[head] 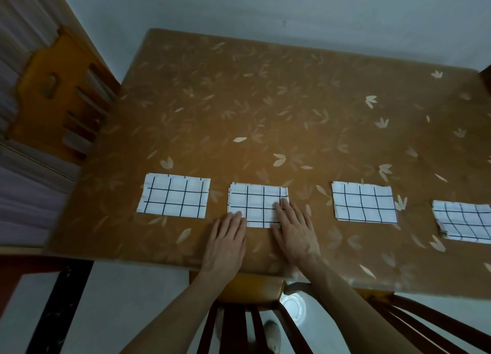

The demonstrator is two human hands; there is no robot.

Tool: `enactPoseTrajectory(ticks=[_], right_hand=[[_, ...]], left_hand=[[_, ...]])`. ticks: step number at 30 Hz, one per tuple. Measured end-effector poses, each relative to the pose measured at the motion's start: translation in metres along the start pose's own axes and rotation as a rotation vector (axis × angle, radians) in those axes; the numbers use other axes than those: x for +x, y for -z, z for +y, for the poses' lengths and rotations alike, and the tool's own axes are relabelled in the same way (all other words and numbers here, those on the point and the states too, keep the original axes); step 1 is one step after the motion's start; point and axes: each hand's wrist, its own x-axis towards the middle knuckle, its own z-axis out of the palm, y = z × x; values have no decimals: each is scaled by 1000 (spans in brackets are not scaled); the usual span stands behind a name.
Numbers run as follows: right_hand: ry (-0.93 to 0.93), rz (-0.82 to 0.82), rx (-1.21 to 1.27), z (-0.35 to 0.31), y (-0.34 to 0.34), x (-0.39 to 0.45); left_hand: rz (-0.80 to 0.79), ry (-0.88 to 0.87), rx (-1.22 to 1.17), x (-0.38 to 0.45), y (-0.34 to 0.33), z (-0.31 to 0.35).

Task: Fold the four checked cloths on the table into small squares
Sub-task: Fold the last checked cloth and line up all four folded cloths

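Several white cloths with black checks lie in a row near the table's front edge, each folded to a small rectangle: a far-left cloth (174, 196), a second cloth (255, 201), a third cloth (364, 202) and a far-right cloth (463, 222) cut by the frame edge. My left hand (227, 240) lies flat with its fingertips on the second cloth's front left corner. My right hand (293, 231) lies flat on that cloth's front right part, fingers spread. Neither hand grips anything.
The table (265, 101) wears a brown leaf-patterned cover. A wooden chair (61, 98) stands at the left side. Another chair back (255, 324) is below my arms at the front edge, and a third (425, 324) at the front right. A grey wall runs behind.
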Motion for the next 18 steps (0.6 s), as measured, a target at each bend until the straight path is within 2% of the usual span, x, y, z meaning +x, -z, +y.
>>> enactPoseTrajectory(ticks=[7,18], right_hand=[[25,97,15,2,2,6],[84,72,77,5,-24,18]], left_hand=[[104,13,-92,26,9,8],[38,43,-53,43,8,2]])
